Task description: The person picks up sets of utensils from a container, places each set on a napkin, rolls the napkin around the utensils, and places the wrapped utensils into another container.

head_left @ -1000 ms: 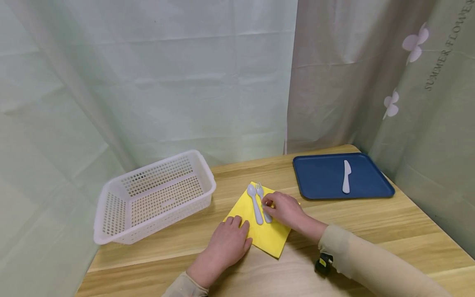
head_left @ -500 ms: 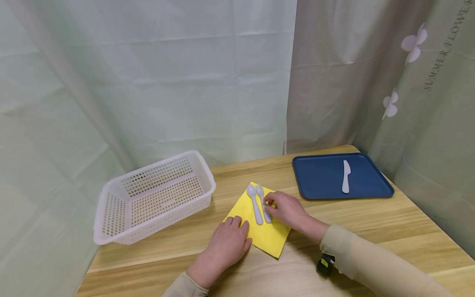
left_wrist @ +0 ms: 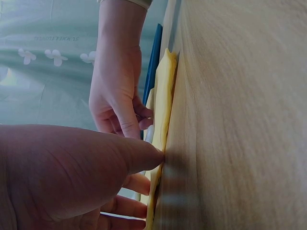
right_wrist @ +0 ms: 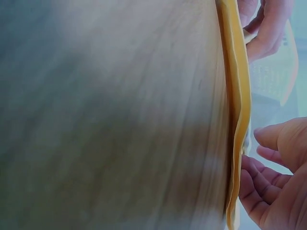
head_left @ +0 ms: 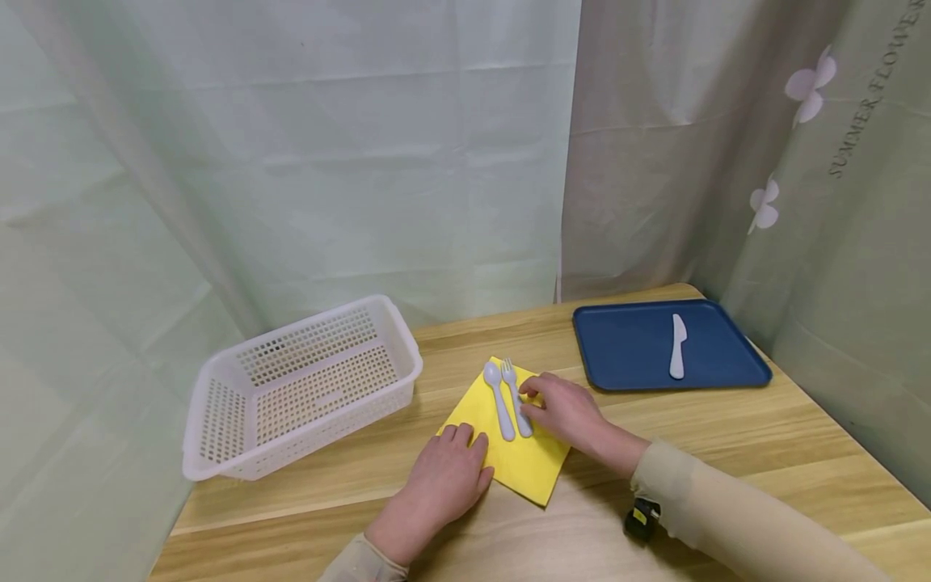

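Observation:
A folded yellow napkin [head_left: 509, 465] lies on the wooden table in the head view, one corner toward me. On it, side by side, are a pale grey-blue spoon [head_left: 500, 400] and a matching fork [head_left: 513, 395]. My left hand [head_left: 449, 470] rests flat-fingered on the napkin's left edge; its thumb [left_wrist: 144, 155] is at the edge in the left wrist view. My right hand [head_left: 563, 408] is over the napkin's right part, bent fingers and thumb just beside the fork handle. In the right wrist view, this hand's thumb [right_wrist: 271, 136] and fingers stand apart, gripping nothing.
A white perforated plastic basket [head_left: 320, 432] stands at the left of the table. To the back right is a dark blue tray [head_left: 625, 356] with a pale knife [head_left: 678, 347] on it. Curtains [head_left: 364, 162] enclose the table's far side and flanks.
My right hand has drawn slightly right, its fingertips coming away from the fork handle. The left hand, napkin, spoon and fork have stayed in place.

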`<state>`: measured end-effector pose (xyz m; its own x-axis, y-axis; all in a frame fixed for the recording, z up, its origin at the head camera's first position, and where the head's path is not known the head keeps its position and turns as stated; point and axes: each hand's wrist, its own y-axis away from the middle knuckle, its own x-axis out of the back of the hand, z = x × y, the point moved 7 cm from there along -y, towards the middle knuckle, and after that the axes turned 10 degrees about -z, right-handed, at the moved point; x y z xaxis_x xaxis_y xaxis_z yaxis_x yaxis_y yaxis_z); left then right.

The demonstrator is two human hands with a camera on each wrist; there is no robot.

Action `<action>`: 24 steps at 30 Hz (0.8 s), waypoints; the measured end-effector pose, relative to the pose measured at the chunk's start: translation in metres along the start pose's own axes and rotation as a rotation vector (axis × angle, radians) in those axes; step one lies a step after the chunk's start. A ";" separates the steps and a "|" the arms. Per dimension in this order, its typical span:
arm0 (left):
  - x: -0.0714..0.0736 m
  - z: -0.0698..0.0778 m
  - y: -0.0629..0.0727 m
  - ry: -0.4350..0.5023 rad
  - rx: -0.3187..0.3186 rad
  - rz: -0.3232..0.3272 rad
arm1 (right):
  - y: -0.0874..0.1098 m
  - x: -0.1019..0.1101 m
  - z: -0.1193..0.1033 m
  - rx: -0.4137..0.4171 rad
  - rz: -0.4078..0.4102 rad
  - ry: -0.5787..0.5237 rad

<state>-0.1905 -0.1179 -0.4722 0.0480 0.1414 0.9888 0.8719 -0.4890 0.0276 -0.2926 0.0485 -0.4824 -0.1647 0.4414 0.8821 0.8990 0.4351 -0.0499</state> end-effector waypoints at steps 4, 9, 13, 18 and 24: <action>0.000 0.000 0.000 -0.001 0.002 0.002 | 0.002 0.003 -0.002 0.034 0.024 0.043; -0.001 -0.001 0.000 -0.005 -0.001 0.009 | 0.005 0.007 -0.004 0.074 0.055 0.100; -0.001 -0.001 -0.001 -0.004 -0.002 0.015 | 0.008 0.010 -0.005 0.087 0.070 0.137; -0.001 -0.001 0.000 -0.003 -0.001 0.021 | 0.011 0.014 -0.005 0.105 0.093 0.183; -0.001 -0.001 0.000 0.008 0.005 0.012 | 0.014 0.016 -0.005 0.129 0.110 0.210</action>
<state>-0.1913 -0.1191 -0.4735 0.0550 0.1290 0.9901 0.8738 -0.4860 0.0148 -0.2804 0.0582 -0.4665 0.0309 0.3245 0.9454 0.8455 0.4959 -0.1979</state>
